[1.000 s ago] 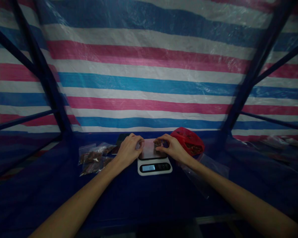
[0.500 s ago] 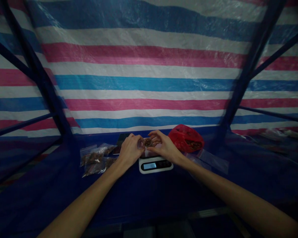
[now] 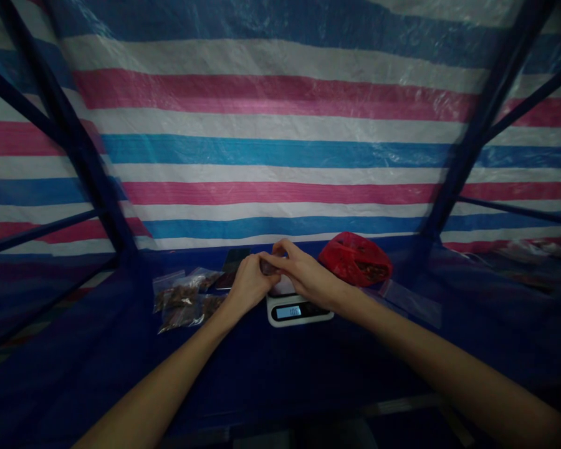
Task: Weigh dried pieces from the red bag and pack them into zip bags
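Note:
My left hand (image 3: 250, 280) is closed around a small clear plastic bag (image 3: 267, 268), mostly covered by the fingers. Reaching across from the other side, my right hand (image 3: 303, 269) has its fingers bunched at the bag's mouth, touching my left fingertips. Brown dried pieces are in its grasp, largely hidden now. Both hands are above a white kitchen scale (image 3: 275, 319), whose lit display seems to read 106 or 10.6. Right of them sits an open red plastic bag (image 3: 343, 259) with more brown pieces inside.
Several filled clear zip bags (image 3: 182, 302) lie to the left. A dark flat object (image 3: 236, 265) rests behind my left hand. Flat clear bags (image 3: 414, 304) are at the right. Blue metal posts (image 3: 81, 156) and a striped plastic sheet (image 3: 280, 149) bound the blue tabletop (image 3: 262, 374).
My right hand has moved left with the brown pieces, from just beside the small bag to its mouth. The display reading looks the same. The view has shifted slightly.

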`<state>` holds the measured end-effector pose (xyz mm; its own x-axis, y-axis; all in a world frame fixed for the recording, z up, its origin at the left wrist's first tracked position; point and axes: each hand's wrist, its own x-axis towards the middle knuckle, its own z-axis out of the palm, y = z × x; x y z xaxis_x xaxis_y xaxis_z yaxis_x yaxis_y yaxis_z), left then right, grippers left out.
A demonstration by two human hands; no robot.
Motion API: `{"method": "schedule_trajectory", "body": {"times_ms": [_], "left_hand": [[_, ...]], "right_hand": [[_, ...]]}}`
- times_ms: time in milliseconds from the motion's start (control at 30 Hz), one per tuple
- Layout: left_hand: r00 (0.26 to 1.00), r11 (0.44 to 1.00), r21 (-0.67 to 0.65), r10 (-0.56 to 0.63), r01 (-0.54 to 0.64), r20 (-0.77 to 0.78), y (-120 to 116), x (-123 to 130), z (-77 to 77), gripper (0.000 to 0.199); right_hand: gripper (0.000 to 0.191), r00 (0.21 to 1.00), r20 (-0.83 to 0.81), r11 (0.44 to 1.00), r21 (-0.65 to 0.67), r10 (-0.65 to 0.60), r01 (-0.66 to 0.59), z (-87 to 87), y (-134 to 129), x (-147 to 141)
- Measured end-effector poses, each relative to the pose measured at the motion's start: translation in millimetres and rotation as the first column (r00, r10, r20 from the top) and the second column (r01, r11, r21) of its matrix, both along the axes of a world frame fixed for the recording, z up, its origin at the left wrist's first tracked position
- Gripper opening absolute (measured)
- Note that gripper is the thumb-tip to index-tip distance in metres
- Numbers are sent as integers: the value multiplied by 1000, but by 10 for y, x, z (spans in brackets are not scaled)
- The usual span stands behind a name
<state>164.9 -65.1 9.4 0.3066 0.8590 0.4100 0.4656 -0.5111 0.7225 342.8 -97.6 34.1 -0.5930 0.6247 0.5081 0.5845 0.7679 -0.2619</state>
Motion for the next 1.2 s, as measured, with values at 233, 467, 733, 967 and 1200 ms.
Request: {"method": "schedule_trajectory", "body": {"times_ms": [233,467,733,967,1200], "left_hand": [[908,988,-69,-95,135,408,-3,-2,118,24],[917,977,-71,-160,199,365,32,5,68,18],[846,917,-208,-203,342,493,-15,13,39,36],[799,849,-362,-109,384,591,-49,-29,118,44],[764,888,-404,102,218,637,113,-137,70,52]], "right_hand": [[81,983,43,958,224,176,-182,254,87,-21],[64,959,-87,953,164,270,-253,321,116,67],[42,948,-317,979,196,10,55,268,88,384],[29,860,-403,949,-168,-314,268,-108,352,960],[29,881,-271,921,-71,-386,382,-227,370,988]]}}
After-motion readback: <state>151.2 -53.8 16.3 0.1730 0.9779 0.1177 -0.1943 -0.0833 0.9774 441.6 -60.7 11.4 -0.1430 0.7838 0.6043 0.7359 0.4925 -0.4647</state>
